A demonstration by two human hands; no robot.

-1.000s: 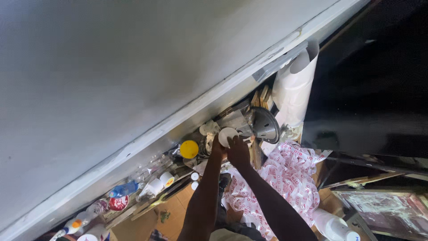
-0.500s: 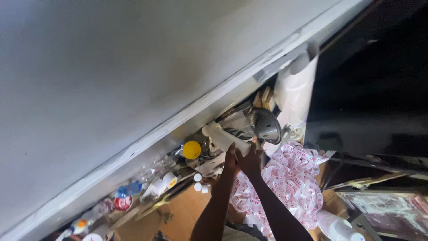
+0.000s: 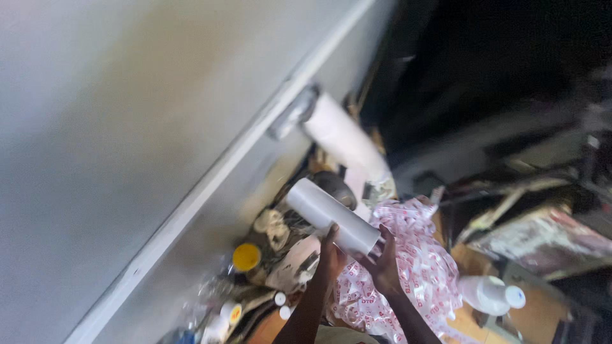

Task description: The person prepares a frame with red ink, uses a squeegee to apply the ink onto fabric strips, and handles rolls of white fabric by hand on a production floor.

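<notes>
A white cylinder [image 3: 331, 216], smooth and tube-like, was held tilted above a crowded surface [image 3: 268, 325], its far end raised toward the upper left and its near end gripped low. The left hand [image 3: 330, 255] was wrapped against the underside of the near end, fingers closed around the tube, and the right hand [image 3: 384, 264] was closed on the same end from the other side, its fingers curled over the rim. Both forearms were seen rising from the bottom edge of the view, close together. To the left, a long pale wall [image 3: 127, 127] with a raised ledge ran diagonally and hemmed the clutter in tightly, so little free room was left on that side. Just beneath the cylinder a round dark metal object [image 3: 335, 185] was partly hidden. A yellow cap [image 3: 246, 257] was seen down-left of the hands, near the ledge, with small white caps [image 3: 280, 298] scattered just beside the left forearm. A red-and-white patterned plastic sheet [image 3: 414, 267] was spread under and right of the right hand. Higher up, a large white roll [image 3: 344, 137] was leaned along the wall. A white bottle [image 3: 491, 294] was lying well apart at the lower right. The picture was blurred, and finer detail could not be told.
</notes>
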